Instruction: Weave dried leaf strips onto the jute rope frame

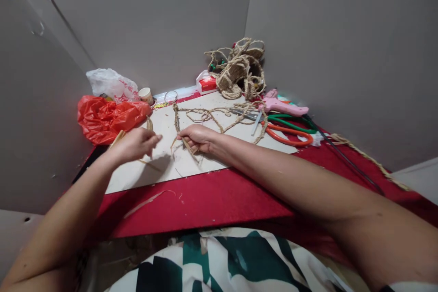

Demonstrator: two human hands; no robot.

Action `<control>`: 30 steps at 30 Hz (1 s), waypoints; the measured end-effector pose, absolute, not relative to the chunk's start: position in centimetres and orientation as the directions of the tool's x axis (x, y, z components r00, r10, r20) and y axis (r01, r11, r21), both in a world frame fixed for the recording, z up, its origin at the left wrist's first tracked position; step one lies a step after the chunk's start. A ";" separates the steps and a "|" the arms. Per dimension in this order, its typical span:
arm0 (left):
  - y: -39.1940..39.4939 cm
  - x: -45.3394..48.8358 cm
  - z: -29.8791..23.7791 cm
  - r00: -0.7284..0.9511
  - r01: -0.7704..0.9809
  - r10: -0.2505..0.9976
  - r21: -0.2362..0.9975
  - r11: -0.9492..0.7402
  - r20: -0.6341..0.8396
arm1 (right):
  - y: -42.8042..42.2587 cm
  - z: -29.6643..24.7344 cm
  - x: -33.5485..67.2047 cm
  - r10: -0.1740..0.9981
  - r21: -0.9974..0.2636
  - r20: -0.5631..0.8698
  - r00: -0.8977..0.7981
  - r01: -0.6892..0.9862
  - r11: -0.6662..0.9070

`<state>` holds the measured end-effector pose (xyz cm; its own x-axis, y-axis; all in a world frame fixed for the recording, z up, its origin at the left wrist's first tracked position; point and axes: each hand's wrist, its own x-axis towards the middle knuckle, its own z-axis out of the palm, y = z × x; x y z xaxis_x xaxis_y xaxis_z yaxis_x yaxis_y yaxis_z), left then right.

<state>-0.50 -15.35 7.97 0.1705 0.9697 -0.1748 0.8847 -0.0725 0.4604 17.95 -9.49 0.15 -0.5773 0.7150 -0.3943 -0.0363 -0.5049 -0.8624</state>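
My right hand [196,139] is closed in a pinch on the working end of a twisted straw rope [176,118], with loose strand ends poking out below the fingers. To its left, my left hand [137,143] has its fingers curled around pale straw strips [118,138]; bits of them stick out above and below the hand. Both hands are over a white board [126,177]. From the right hand the rope runs up and then right across the board in loose loops, toward a bundled heap of the same rope [236,73].
Right of the board lie orange-handled scissors [290,139], green-handled scissors [289,123], a pink glue gun [284,106] and a glue stick [256,123]. On the left are a red plastic bag [109,118], a white bag [111,84] and a paper cup [146,95]. Grey walls enclose the red-covered table [219,200].
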 end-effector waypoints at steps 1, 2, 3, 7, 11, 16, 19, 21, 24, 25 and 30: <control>-14.9 -2.1 8.0 0.068 0.911 0.987 0.412 -0.002 -0.144 | -9.4 0.1 18.0 0.707 -0.857 -0.385 -0.593 -0.055 -0.513; -14.4 -3.6 7.8 -0.026 0.934 0.992 0.351 0.067 -0.120 | -9.4 0.1 18.0 0.702 -0.852 -0.375 -0.605 -0.073 -0.518; -14.1 -4.9 7.3 -0.088 0.947 0.988 0.296 0.122 -0.128 | -9.3 0.1 18.1 0.698 -0.848 -0.368 -0.614 -0.086 -0.522; -14.0 -7.8 4.3 -0.179 0.965 0.973 0.168 0.203 -0.148 | -9.5 -0.2 18.0 0.688 -0.846 -0.352 -0.635 -0.098 -0.523; -14.9 -8.2 2.8 -0.152 0.984 0.986 0.082 0.157 -0.064 | -9.7 -0.2 18.0 0.664 -0.846 -0.364 -0.653 -0.067 -0.529; -16.3 -9.0 4.1 -0.189 0.981 0.982 0.046 0.189 -0.023 | -9.2 -0.1 18.5 0.627 -0.856 -0.350 -0.696 -0.034 -0.515; -16.9 -8.5 5.2 -0.239 0.872 0.970 0.450 0.192 0.049 | -8.6 -0.3 18.9 0.598 -0.860 -0.337 -0.727 -0.022 -0.511; -17.0 -7.1 5.7 -0.255 0.654 0.966 0.744 0.137 0.047 | -8.3 -0.4 19.1 0.590 -0.864 -0.330 -0.737 -0.016 -0.503; -16.8 -4.0 5.6 -0.175 0.387 0.984 0.916 0.100 -0.034 | -8.2 -0.6 19.2 0.579 -0.860 -0.333 -0.744 -0.012 -0.510; -16.7 -2.9 5.4 -0.141 0.341 0.988 0.933 0.112 -0.067 | -8.2 -0.6 19.2 0.575 -0.857 -0.337 -0.745 -0.010 -0.515; -15.9 0.8 3.4 -0.023 0.240 0.995 0.965 0.104 -0.101 | -7.9 -0.6 19.2 0.555 -0.853 -0.345 -0.756 0.007 -0.521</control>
